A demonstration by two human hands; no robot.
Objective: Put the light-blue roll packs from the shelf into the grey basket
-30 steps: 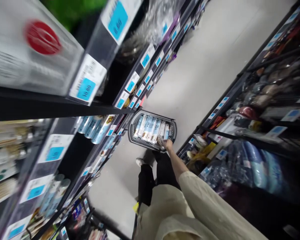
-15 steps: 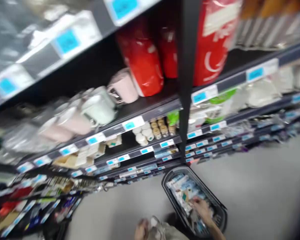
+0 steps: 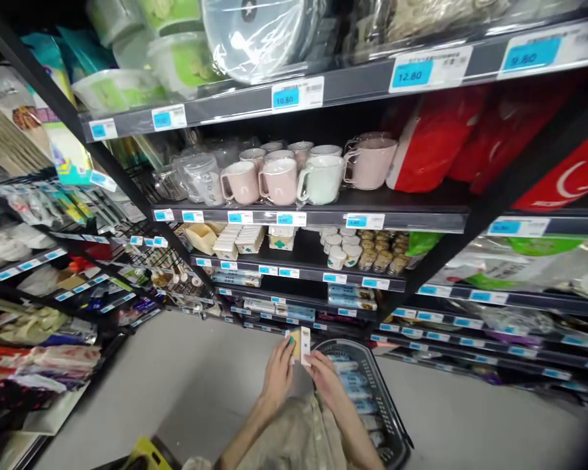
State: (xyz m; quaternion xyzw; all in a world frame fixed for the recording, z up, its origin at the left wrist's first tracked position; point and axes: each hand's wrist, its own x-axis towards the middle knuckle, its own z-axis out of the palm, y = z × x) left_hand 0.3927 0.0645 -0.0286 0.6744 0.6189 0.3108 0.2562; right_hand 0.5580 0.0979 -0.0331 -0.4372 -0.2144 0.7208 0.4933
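The left hand [image 3: 277,377] holds the left side of a small white-and-yellow packet [image 3: 296,346], raised just left of the basket, its print too small to read. Above, a shelf tag [image 3: 298,95] reads 10.80. The right hand [image 3: 326,377] pinches the packet's lower right edge. Beside it, a dark basket [image 3: 383,385] contains blue-and-white packages [image 3: 355,380], lettering illegible. Farther right, price labels read 12.80 [image 3: 431,69] and 9.80 [image 3: 530,55]; a red package [image 3: 575,171] bears a white curved mark.
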